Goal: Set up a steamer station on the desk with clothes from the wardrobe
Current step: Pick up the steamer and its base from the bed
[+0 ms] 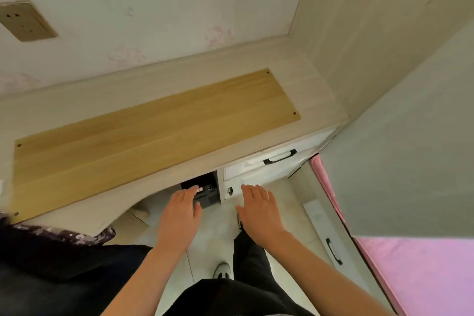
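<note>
Left hand (pixel 179 215) and right hand (pixel 259 213) reach forward side by side, palms down, fingers straight and holding nothing. Just beyond their fingertips lies the worktop (pixel 315 90), carrying a yellow wooden board (pixel 154 131). A drawer (pixel 246 167) faces the right hand, and a black box (pixel 207 197) sits under the left hand's fingertips.

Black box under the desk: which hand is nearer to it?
Left. The left hand has fingertips over the black box in this view; the right hand is further right, before the drawers.
</note>
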Tool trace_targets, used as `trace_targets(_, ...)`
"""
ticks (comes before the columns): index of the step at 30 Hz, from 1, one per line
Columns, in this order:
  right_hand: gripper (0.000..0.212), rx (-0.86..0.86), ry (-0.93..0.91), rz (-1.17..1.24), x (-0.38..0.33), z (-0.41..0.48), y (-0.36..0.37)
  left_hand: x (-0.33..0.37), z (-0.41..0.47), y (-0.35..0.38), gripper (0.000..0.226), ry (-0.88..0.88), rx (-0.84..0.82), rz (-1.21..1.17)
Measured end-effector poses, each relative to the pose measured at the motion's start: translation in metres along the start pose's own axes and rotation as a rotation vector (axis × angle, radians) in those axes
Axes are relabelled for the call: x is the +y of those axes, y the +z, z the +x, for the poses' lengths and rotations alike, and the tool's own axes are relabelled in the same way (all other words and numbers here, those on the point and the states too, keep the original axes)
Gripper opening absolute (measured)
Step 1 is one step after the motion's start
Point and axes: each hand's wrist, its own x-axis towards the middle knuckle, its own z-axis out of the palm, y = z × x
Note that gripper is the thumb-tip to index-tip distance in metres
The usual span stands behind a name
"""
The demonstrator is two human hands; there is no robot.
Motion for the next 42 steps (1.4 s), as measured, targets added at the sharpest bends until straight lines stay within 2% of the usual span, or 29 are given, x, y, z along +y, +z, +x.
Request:
trace_targets(7, 0.051, 0.140, 0.226, 0.092, 0.015, -0.100, 0.033, 0.042, -0.047, 0.014, 0.041, 0.311, -0.148, 0.188)
trace_targets(13, 0.053, 0.196, 0.413, 0.173, 0.044, -0.183, 0.051, 0.088, -0.088, 0.049, 0.034, 0.595, -0.226, 0.257)
trace_targets(22, 0.051, 0.274, 0.733, 0.296, 0.106, -0.348, 0.098, 0.192, -0.194, 0.115, 0.034, 0.893, -0.365, 0.288)
trace_targets(31, 0.047, 0.337, 0.972, 0.386, 0.169, -0.522, 0.163, 0.291, -0.336, 0.200, 0.027, 1.042, -0.530, 0.243)
trace_targets(37, 0.042, 0.385, 1.151, 0.443, 0.208, -0.607, 0.191, 0.342, -0.398, 0.249, 0.028, 1.144, -0.630, 0.259)
trace_targets(42, 0.046, 0.412, 1.272, 0.496, 0.244, -0.654, 0.205, 0.395, -0.427, 0.284, 0.031, 1.096, -0.713, 0.222)
